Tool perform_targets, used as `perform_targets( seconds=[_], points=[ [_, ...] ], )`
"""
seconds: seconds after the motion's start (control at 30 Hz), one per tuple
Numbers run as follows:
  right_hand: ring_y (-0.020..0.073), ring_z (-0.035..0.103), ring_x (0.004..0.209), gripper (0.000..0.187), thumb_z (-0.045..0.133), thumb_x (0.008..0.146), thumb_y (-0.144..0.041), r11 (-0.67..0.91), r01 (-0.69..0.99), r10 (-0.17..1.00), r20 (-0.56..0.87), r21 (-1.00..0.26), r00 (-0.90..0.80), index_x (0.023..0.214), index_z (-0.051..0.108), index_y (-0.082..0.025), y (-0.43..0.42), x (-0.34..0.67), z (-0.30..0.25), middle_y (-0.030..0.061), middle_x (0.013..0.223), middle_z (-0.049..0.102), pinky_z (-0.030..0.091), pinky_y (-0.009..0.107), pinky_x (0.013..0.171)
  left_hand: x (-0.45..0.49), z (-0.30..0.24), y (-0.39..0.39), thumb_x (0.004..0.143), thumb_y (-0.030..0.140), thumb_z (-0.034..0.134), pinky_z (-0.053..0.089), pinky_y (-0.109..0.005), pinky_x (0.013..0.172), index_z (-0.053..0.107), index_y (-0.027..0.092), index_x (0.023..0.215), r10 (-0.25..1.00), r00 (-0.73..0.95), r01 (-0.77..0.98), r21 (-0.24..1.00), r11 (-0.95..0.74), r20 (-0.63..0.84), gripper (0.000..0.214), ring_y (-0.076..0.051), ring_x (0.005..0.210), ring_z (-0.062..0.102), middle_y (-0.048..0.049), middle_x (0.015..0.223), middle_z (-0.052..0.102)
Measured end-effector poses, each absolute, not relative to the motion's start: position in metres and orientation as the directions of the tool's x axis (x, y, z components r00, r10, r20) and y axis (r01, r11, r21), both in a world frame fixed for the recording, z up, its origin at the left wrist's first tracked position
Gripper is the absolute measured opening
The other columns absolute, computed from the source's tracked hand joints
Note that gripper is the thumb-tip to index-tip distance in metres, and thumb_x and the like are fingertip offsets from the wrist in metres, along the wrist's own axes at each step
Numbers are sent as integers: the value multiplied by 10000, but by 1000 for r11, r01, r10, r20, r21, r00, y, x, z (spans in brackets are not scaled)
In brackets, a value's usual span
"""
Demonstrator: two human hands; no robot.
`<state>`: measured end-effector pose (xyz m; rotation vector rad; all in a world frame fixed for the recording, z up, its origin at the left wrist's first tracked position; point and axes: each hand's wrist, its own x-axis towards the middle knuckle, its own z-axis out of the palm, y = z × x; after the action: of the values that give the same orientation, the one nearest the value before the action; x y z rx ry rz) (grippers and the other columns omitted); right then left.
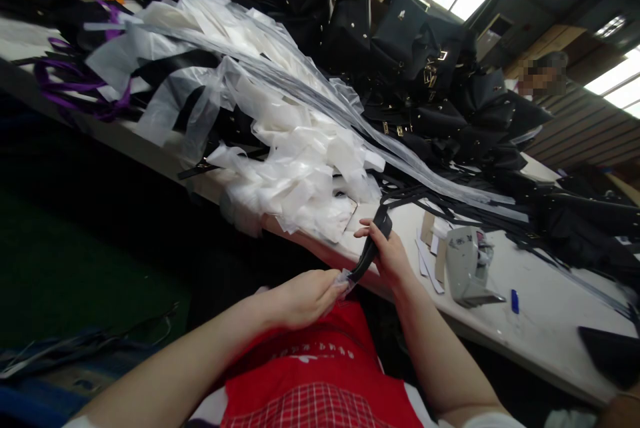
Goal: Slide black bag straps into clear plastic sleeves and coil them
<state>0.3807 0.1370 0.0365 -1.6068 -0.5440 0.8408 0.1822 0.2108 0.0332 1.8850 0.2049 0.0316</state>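
A folded black strap (367, 253) stretches between my two hands, just off the table's front edge. My left hand (317, 295) is closed at its lower end, where a bit of clear plastic film (345, 277) shows around the strap. Higher up, my right hand (387, 248) grips the strap between thumb and fingers, with some fingertips pointing left. From there the black strap runs up toward more dark straps (425, 195) on the table. A heap of translucent white plastic sleeves (300, 161) lies right behind my hands.
A grey tape dispenser (467, 265) stands on the white table (540, 321) at right, with a small blue item (515, 301) beside it. Black bags (415, 41) with metal fittings are piled along the back. Purple straps (80, 85) lie at left. Another person (543, 75) is far right.
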Motion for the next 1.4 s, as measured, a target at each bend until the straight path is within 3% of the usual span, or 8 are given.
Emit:
perform_targets(
  seconds=[0.13,0.27,0.37,0.63,0.93,1.1,1.27,1.4],
  points=[
    [21,252,332,470,795,671,-565,-60,-355,691,-296,-933,660,717,537,-175,146,379,37,-70,546,532,141,192,309,187,29,205,1028,413,237,406,-263,634,451,210,804,174,979,144,961,-237,-103,370,-142,581,481,15,662,549],
    [56,379,424,499,737,736,-603,29,-133,596,-90,-991,798,635,499,-176,148,364,35,-45,517,511,268,197,383,198,33,204,1033,450,211,421,-260,657,484,199,827,169,983,96,984,-152,-70,424,-134,582,511,11,643,578],
    [75,432,450,451,723,775,-566,29,-30,656,-4,-999,755,655,529,-177,146,347,35,-32,528,550,327,211,434,209,39,205,1027,479,230,421,-256,630,499,189,809,233,972,56,994,-91,-34,452,-132,564,504,9,601,554],
    [54,264,367,533,719,711,-660,153,-338,697,-142,-928,703,686,441,-205,156,378,70,-68,479,483,159,204,350,207,34,199,993,585,256,361,-247,531,498,182,864,216,972,94,995,-14,-89,487,-116,513,425,33,598,492],
    [83,379,410,518,566,862,-654,191,-190,809,45,-963,586,647,450,-198,145,351,71,-27,465,494,298,211,418,226,61,201,989,589,266,401,-259,583,468,196,805,270,963,-11,1000,-25,17,478,-137,567,462,8,624,504],
    [63,276,391,437,682,799,-592,273,-319,773,10,-908,635,747,493,-201,142,392,127,-68,479,453,188,191,381,231,71,188,989,598,203,375,-268,589,466,196,821,179,984,-3,993,-116,24,509,-140,576,438,4,633,491],
    [68,330,440,465,667,826,-588,335,-84,711,193,-939,676,688,463,-193,143,422,167,-57,464,459,264,189,444,237,89,186,992,593,180,413,-280,682,467,197,776,150,986,-42,982,-183,71,535,-150,639,487,-18,663,528],
    [77,365,445,481,598,871,-609,368,157,678,379,-917,630,662,476,-193,142,417,175,-43,466,493,298,219,482,259,118,193,968,645,185,390,-266,573,496,184,889,194,972,-110,985,-134,135,561,-139,544,460,12,589,512]
  ],
)
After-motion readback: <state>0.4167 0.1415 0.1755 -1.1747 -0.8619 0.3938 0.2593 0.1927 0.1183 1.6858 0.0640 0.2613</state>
